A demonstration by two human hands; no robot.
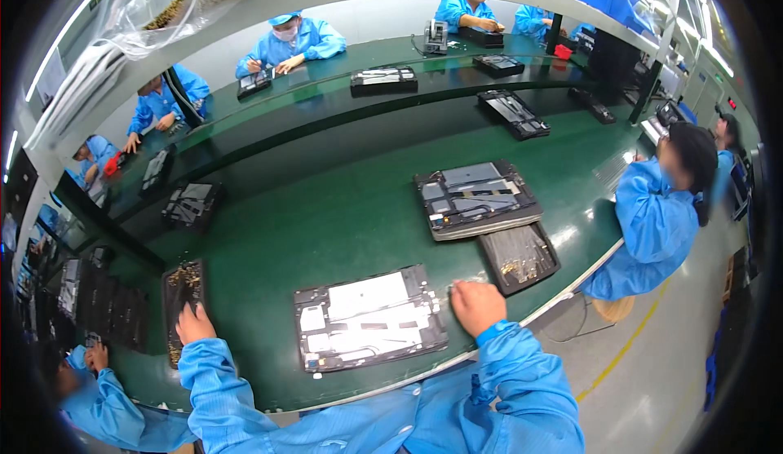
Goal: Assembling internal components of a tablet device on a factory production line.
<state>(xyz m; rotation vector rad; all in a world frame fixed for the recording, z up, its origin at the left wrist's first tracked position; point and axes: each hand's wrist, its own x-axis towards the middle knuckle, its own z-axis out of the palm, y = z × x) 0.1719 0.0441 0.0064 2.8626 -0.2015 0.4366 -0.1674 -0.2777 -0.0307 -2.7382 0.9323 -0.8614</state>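
Observation:
My left hand (pixel 194 324) reaches over the right edge of a long black tray (pixel 202 279) of small gold-coloured parts (pixel 186 278). Its fingers look slightly apart, and I see nothing held in them. My right hand (pixel 479 307) is closed, knuckles up, low over the green table; whatever its fingers hold, if anything, is hidden. Between my hands, nearest the right one, lies a flat black tray of electronic parts (pixel 307 356) with bright silver panels (pixel 367 299) and dark strips across it.
Beyond my right hand, a stack of similar black trays (pixel 473 197) overlaps a smaller tray of metal pieces (pixel 522 258). More filled trays stand along the green table (pixel 326 193). A shelf post (pixel 106 217) rises at left. Co-workers in blue sit around, one close at right (pixel 652 217).

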